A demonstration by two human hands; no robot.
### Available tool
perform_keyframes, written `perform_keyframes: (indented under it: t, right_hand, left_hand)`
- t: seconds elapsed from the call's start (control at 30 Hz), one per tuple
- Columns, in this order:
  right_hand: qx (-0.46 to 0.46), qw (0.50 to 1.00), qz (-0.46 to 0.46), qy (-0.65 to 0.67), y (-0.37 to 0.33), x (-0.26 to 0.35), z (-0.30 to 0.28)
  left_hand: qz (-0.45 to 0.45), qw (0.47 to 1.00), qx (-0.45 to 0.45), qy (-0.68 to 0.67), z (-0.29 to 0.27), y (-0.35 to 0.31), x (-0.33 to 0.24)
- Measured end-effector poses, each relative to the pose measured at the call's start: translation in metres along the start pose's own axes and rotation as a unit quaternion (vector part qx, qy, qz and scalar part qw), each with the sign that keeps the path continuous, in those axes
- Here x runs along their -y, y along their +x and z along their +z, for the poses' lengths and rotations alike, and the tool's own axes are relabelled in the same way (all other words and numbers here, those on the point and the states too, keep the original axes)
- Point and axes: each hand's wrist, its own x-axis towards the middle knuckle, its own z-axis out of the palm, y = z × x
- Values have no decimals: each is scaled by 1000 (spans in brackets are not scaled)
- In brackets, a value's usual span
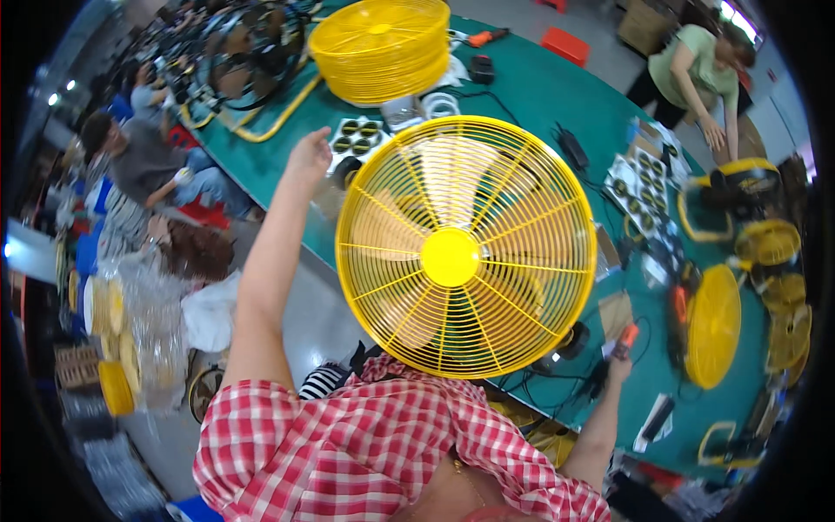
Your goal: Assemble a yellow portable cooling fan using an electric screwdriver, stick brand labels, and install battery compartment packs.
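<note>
A round yellow fan guard (450,257) stands in front of me at the middle, with the fan blades showing through its rings. To the left of it my left hand (310,157) is raised over the table with its fingers curled in; what they hold, if anything, is hidden. Close by lies a white tray of round dark parts (358,136). At the right, my right hand (619,364) is closed around an orange-and-black power screwdriver (629,334), held low over the table beside a black cable.
A stack of yellow fan guards (380,52) stands on the green table (531,83) at the back. More round parts (639,191) and an upright yellow guard (713,326) are on the right. One person (696,74) works at the far right; another (143,161) sits at the left.
</note>
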Motion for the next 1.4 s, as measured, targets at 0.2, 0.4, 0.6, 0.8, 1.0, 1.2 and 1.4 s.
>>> perform_keyframes:
  t: [0.2, 0.4, 0.6, 0.8, 1.0, 1.2, 1.4]
  right_hand:
    - [41, 965, -85, -246, -33, 99, -30]
    - [205, 920, -219, 253, -107, 222, -60]
    - [300, 821, -307, 377, -220, 313, -59]
    - [339, 807, -294, 383, -190, 310, -69]
    - [335, 822, -296, 354, -138, 297, -99]
    - [-13, 771, -613, 174, -267, 334, -96]
    - [57, 698, -709, 83, -359, 355, -50]
  left_hand:
    - [-16, 989, -136, 57, -67, 35, 27]
    - [156, 947, 13, 282, -70, -46, 55]
    - [73, 977, 52, 193, -67, -122, 111]
    - [138, 970, 54, 194, -63, -135, 131]
    - [177, 956, -7, 232, -16, -203, 188]
    - [168, 965, 20, 200, -12, -216, 193]
    - [340, 891, -38, 298, -61, -96, 144]
